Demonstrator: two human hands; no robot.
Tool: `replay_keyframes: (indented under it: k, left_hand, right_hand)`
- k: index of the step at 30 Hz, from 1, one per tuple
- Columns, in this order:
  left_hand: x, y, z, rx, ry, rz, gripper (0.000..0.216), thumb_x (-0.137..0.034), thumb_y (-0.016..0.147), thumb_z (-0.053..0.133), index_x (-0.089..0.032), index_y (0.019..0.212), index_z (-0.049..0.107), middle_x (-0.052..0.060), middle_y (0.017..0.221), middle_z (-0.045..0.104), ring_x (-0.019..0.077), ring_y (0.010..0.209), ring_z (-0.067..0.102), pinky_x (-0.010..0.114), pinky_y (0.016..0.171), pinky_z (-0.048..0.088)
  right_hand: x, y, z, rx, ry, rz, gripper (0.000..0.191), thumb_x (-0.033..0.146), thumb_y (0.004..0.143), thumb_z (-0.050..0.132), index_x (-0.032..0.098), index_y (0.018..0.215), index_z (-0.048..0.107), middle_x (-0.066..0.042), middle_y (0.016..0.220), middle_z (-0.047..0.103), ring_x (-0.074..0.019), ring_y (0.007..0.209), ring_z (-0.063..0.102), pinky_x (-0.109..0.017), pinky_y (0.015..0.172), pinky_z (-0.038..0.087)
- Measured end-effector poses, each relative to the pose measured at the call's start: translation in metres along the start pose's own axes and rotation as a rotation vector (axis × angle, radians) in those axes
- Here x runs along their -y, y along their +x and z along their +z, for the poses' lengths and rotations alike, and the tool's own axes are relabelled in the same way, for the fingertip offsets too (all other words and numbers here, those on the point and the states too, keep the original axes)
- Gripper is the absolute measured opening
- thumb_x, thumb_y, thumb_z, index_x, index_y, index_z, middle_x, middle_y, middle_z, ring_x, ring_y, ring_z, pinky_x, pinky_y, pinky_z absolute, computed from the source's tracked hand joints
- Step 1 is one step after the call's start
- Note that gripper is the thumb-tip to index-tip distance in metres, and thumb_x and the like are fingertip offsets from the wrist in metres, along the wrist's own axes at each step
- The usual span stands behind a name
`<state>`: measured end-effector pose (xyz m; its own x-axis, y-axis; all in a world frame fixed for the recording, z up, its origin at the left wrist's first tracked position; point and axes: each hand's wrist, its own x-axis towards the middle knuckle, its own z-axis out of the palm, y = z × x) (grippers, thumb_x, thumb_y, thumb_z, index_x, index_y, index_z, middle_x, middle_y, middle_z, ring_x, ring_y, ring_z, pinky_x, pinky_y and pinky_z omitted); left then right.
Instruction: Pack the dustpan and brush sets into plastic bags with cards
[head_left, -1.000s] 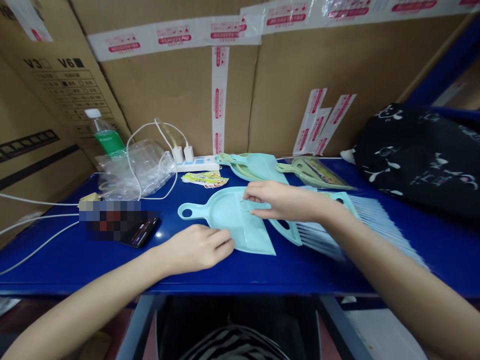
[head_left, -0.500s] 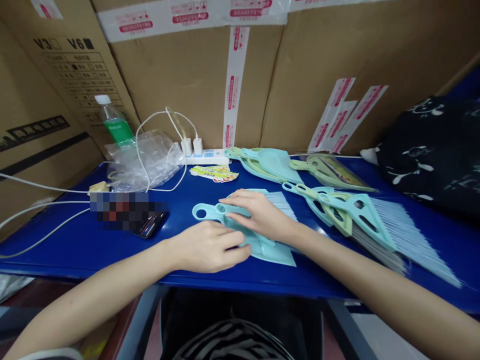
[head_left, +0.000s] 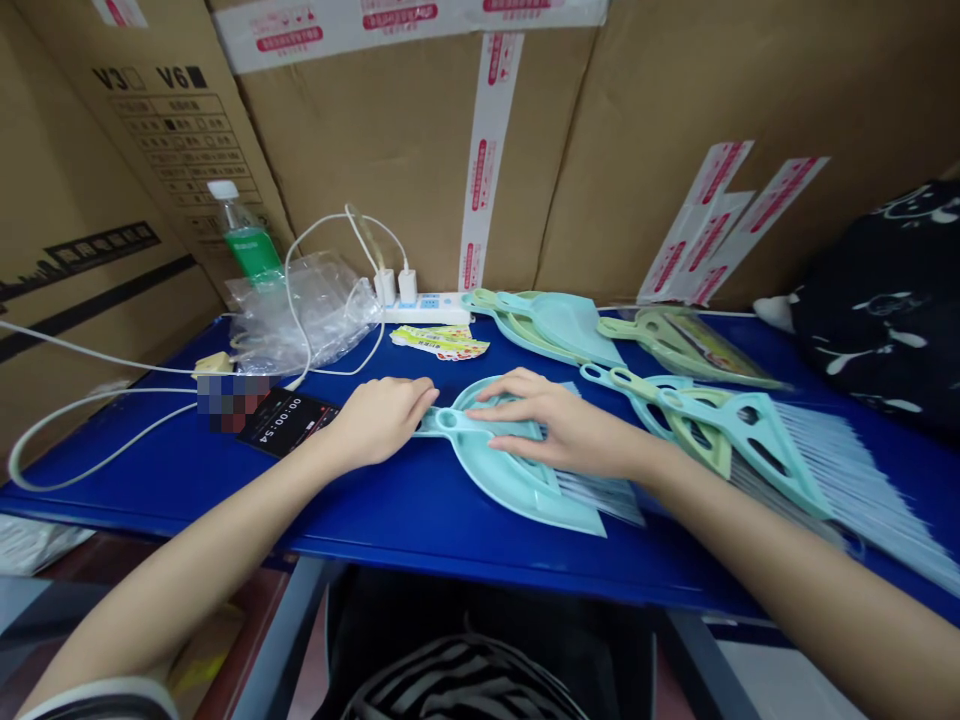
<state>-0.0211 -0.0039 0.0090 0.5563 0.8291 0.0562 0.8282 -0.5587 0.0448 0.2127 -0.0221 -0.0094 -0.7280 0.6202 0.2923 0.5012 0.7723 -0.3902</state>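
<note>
A light blue dustpan lies on the blue table with a matching small brush laid in it, bristles sticking out at the right. My left hand grips the handle end of the dustpan and brush. My right hand lies flat on top of the brush, pressing it into the pan.
More brushes lie to the right, and stacked dustpans and a bagged set sit behind. A phone, cables, power strip, plastic bags, a bottle and a black bag surround them. Cardboard boxes form the back wall.
My right hand brought a brush from the right pile onto the dustpan. My left hand moved from the pan's front edge up to the handle end. The pan turned slightly.
</note>
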Motion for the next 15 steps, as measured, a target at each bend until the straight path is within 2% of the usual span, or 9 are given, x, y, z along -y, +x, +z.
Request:
replay_keyframes:
  k: [4, 9, 12, 15]
  left_hand:
    - [0.000, 0.001, -0.001, 0.032, -0.185, -0.008, 0.035, -0.027, 0.099, 0.027, -0.018, 0.085, 0.058, 0.000, 0.069, 0.062, 0.0151, 0.064, 0.059, 0.026, 0.063, 0.042]
    - [0.003, 0.002, 0.004, 0.001, -0.257, 0.022, 0.033, -0.027, 0.097, 0.029, -0.019, 0.081, 0.057, 0.000, 0.071, 0.061, 0.0146, 0.065, 0.057, 0.026, 0.064, 0.041]
    - [0.004, 0.004, 0.007, 0.004, -0.304, 0.046, 0.034, -0.027, 0.097, 0.028, -0.019, 0.079, 0.055, -0.001, 0.069, 0.060, 0.0142, 0.065, 0.056, 0.026, 0.065, 0.041]
    - [0.006, 0.005, 0.007, 0.013, -0.381, 0.077, 0.034, -0.029, 0.096, 0.028, -0.019, 0.079, 0.055, -0.001, 0.074, 0.061, 0.0143, 0.069, 0.056, 0.027, 0.068, 0.042]
  right_hand:
    - [0.006, 0.004, 0.011, -0.020, -0.040, 0.011, 0.036, 0.038, 0.095, 0.048, 0.027, 0.126, 0.063, -0.010, 0.120, 0.061, -0.0255, 0.108, 0.053, -0.049, 0.096, 0.043]
    - [0.013, 0.005, 0.023, -0.069, -0.061, 0.049, 0.040, 0.036, 0.096, 0.043, 0.023, 0.130, 0.060, -0.015, 0.119, 0.056, -0.0277, 0.114, 0.050, -0.050, 0.097, 0.043]
    - [0.013, 0.004, 0.026, -0.092, -0.092, 0.077, 0.041, 0.038, 0.096, 0.042, 0.027, 0.133, 0.058, -0.015, 0.118, 0.053, -0.0295, 0.118, 0.047, -0.055, 0.098, 0.041]
    - [0.010, 0.001, 0.023, -0.060, -0.104, 0.068, 0.044, 0.041, 0.095, 0.043, 0.033, 0.137, 0.052, -0.015, 0.129, 0.049, -0.0320, 0.128, 0.039, -0.060, 0.100, 0.038]
